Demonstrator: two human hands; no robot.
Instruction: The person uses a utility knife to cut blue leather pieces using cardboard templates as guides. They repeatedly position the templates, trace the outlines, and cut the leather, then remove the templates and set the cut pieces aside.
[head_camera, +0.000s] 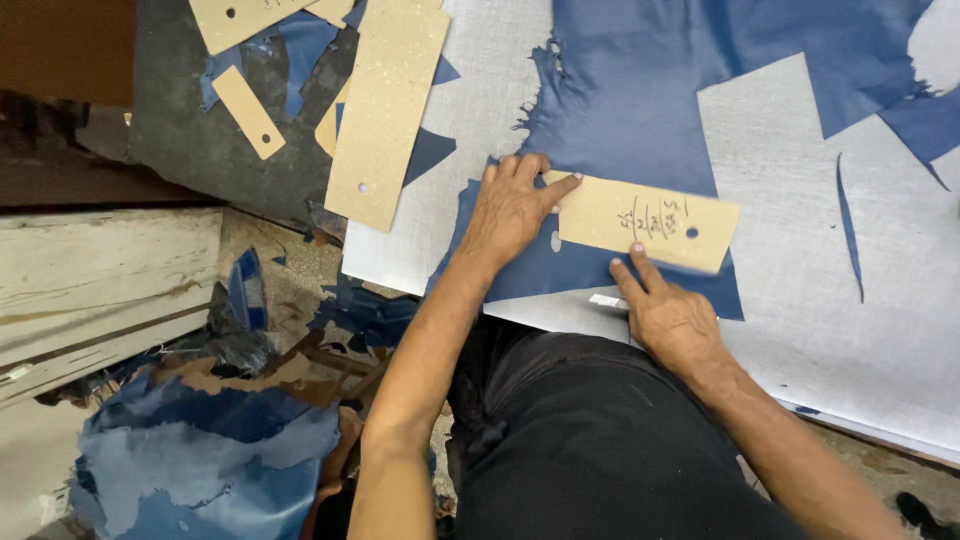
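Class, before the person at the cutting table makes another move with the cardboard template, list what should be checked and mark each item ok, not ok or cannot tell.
1. Cardboard template lies flat on the blue material: ok.
2. Left hand presses the template's left end: ok.
3. Right hand steadies its lower edge: ok.
4. Whole template backed by blue material: ok.
5. Cutting or marking tool in hand: cannot tell.
6. Spare templates lie apart from the work: ok.
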